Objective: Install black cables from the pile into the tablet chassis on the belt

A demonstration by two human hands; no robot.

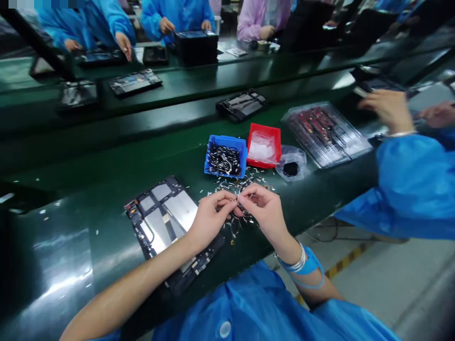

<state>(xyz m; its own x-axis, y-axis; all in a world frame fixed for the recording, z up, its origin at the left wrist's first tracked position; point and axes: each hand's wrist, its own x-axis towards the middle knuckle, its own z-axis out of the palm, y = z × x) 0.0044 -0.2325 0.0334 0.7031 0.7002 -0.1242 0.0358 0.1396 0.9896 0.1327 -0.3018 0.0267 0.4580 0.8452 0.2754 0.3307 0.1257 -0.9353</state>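
Observation:
My left hand and my right hand meet fingertip to fingertip, both closed in a pinch. Whatever they hold between them is too small to make out. Under and behind the fingers lies a loose pile of thin black cables with small white tabs, partly hidden by the hands. An opened tablet-like device, its silver battery plates and circuit boards showing, rests on the bench left of my hands; my left forearm crosses over it. Just beyond the pile, a blue bin holds more black cables.
A red bin with clear plastic bags stands beside a bag with black pieces. Clear trays of parts lie to the right, near a co-worker's hand. Another opened device sits farther back. Co-workers sit across the green bench.

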